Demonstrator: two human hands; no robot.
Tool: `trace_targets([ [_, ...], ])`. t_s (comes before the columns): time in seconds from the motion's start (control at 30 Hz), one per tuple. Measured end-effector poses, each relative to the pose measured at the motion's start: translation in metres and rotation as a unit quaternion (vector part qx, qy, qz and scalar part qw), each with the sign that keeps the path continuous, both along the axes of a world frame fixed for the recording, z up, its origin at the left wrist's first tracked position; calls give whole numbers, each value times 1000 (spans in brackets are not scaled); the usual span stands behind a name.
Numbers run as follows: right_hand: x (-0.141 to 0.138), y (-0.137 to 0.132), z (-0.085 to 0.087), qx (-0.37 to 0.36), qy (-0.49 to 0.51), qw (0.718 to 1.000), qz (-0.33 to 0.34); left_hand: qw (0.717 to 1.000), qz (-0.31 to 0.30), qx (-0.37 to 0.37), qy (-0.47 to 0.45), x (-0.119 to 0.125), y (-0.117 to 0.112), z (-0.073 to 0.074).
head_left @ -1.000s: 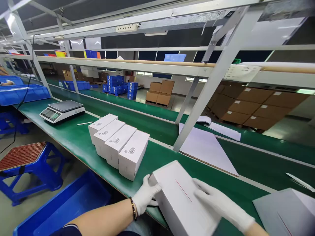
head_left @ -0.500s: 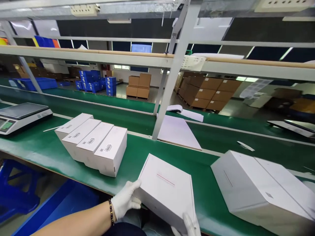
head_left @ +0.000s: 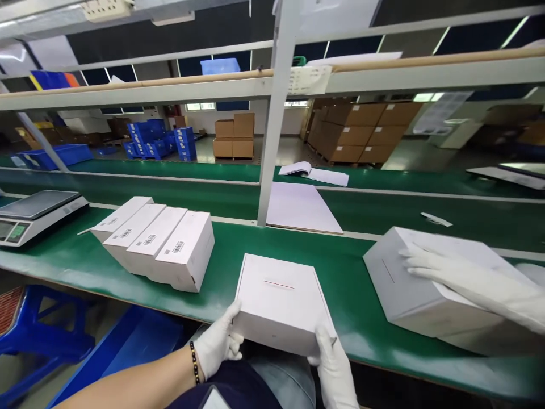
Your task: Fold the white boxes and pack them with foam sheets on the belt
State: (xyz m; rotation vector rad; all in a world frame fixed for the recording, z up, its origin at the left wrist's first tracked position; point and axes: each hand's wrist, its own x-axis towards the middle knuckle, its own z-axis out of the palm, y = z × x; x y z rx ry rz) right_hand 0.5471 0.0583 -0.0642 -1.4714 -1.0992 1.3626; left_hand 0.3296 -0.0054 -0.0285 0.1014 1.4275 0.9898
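view: only one cam on my end, worn on the head, nothing else to overlap with
facing: forward and down over the green bench (head_left: 72,253), toward the shelf post (head_left: 271,142)
closeness: tight, white box (head_left: 279,301) right at the bottom edge

White box (head_left: 279,298) (red line), green belt (head_left: 353,309)

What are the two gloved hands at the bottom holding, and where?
A flat white box: the left hand grips its near left corner, the right hand its near right corner.
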Motion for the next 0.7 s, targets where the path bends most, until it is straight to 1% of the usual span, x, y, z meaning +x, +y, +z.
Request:
trace_targets([
  [0.07, 2, 5, 2, 17, -24, 1000, -1, 999, -28, -20, -17, 1, -1, 5],
  [0.17, 10, 8, -1, -3, -123, 992, 31, 995, -70, -48, -59, 1, -4, 6],
  [0.23, 15, 7, -3, -30, -181, 981, 65, 995, -60, -57, -50, 0, -5, 2],
  [0.27, 16, 6, -3, -30, -201, 977, 71, 997, -47, -58, -37, -1, -5, 0],
  [0.33, 15, 6, -4, -3, -216, 975, 58, 997, -22, -65, -23, -2, -4, -6],
  [0.4, 12, 9, -4, 24, -178, 983, 40, 997, 1, -69, -35, -2, -2, -10],
  [0.43, 11, 11, -4, 18, -131, 990, 43, 996, 18, -65, -51, -1, -2, -10],
  [0.5, 8, 18, -4, -38, -8, 996, 80, 992, 60, -40, -100, 4, -1, -6],
  [0.57, 5, 25, -4, -95, 75, 987, 104, 980, 119, 17, -157, 10, 1, 2],
  [0.63, 3, 26, -5, -109, 80, 986, 101, 958, 182, 96, -201, 17, 4, 9],
  [0.67, 1, 25, -6, -105, 64, 988, 95, 947, 204, 126, -213, 19, 5, 10],
  [0.7, -1, 23, -8, -96, 46, 990, 90, 941, 219, 140, -216, 21, 6, 11],
])
